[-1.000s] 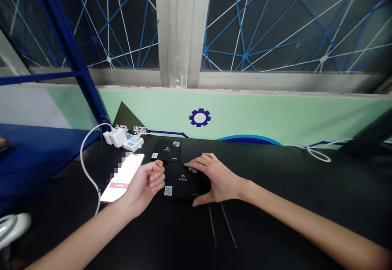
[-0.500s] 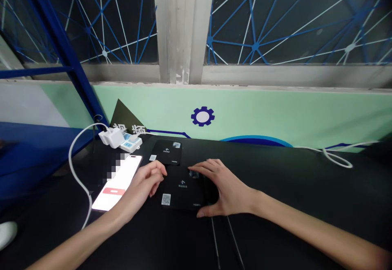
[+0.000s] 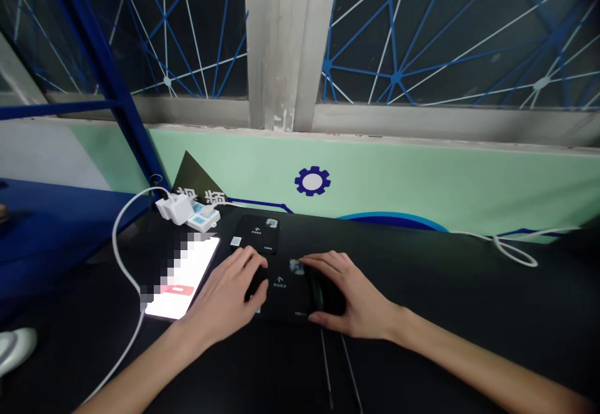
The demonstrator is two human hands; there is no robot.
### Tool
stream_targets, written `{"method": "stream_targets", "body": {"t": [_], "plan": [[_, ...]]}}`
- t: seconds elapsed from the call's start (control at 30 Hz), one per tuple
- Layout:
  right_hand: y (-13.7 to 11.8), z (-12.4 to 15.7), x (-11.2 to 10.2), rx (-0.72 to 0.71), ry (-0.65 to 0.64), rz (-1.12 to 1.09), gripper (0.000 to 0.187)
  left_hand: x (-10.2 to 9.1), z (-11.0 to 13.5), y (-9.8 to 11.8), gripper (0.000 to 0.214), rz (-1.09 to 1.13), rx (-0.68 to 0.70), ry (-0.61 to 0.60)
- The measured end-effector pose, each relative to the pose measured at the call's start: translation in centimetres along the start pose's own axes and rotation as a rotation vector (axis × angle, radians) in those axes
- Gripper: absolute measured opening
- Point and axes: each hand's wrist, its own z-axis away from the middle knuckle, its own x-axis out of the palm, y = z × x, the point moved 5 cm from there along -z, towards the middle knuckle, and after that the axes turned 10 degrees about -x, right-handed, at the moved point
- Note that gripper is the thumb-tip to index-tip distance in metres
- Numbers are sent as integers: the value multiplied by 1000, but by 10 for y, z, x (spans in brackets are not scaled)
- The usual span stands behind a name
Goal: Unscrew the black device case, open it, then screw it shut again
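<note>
Between my hands a flat black box (image 3: 285, 295) lies on the black desk, with a small white logo and a picture patch on its face. My left hand (image 3: 239, 286) holds its left edge, thumb and fingers curled there and covering most of a QR code. Around the right side curves my right hand (image 3: 344, 292), fingertips at the upper corner and thumb at the lower one. Just behind, a similar black box (image 3: 257, 232) lies flat with its QR code showing. Two thin dark strips (image 3: 327, 370) run forward from beneath my right hand.
A lit phone (image 3: 187, 282), partly pixelated, lies beside my left forearm. Behind it are a white power strip (image 3: 205, 219) and plug adapter (image 3: 175, 209) with a white cable (image 3: 115, 245). A white rounded object (image 3: 17, 348) sits far left. Another cable (image 3: 515, 256) loops along the wall.
My left hand has moved right onto the box's left edge and now covers most of its QR code. My right hand has shifted slightly right, still at the box. The view has tilted slightly.
</note>
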Motion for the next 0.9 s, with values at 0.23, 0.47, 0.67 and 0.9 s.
{"method": "stream_targets", "body": {"t": [0.23, 0.47, 0.67, 0.9], "plan": [[-2, 1, 1, -32, -1, 3, 76, 9, 13, 1, 39, -335, 59, -70], [-5, 5, 0, -23, 24, -72, 60, 10, 16, -6, 43, -280, -4, -82], [6, 13, -4, 6, 47, -69, 50, 8, 16, -5, 43, -264, -5, -130], [22, 28, -12, 9, 76, -3, 46, 15, 21, 5, 42, -212, 39, -167]]}}
